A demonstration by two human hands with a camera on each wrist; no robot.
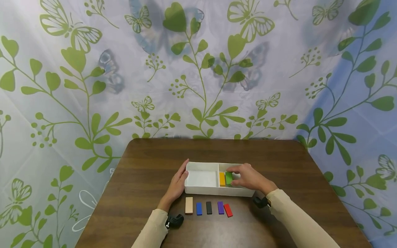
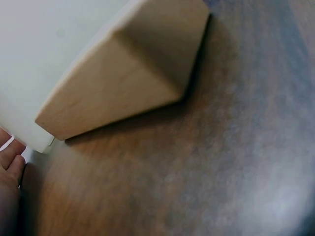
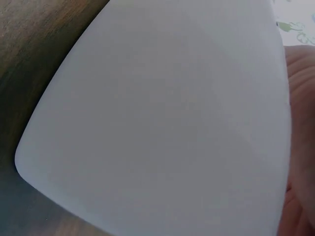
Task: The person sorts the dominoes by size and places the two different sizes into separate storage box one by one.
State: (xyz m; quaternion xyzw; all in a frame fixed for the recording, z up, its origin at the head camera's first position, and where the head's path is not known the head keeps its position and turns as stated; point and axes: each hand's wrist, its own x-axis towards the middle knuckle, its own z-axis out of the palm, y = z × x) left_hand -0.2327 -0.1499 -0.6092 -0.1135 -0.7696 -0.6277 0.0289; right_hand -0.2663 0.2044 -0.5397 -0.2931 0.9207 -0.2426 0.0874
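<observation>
A white two-compartment box stands on the table. My left hand rests along its left end, fingers fairly straight against the outside wall; in the left wrist view only some fingers show near the box's corner. My right hand reaches over the front wall into the right compartment, where thumb and forefinger pinch a green block at its ends. Just left of that block is a yellow block, beside the divider. In the right wrist view the box's wall covers the fingertips.
In front of the box lie a beige block, a blue block, a black block, a purple block and a tilted red block. The brown table meets a leaf-patterned curtain at its back edge.
</observation>
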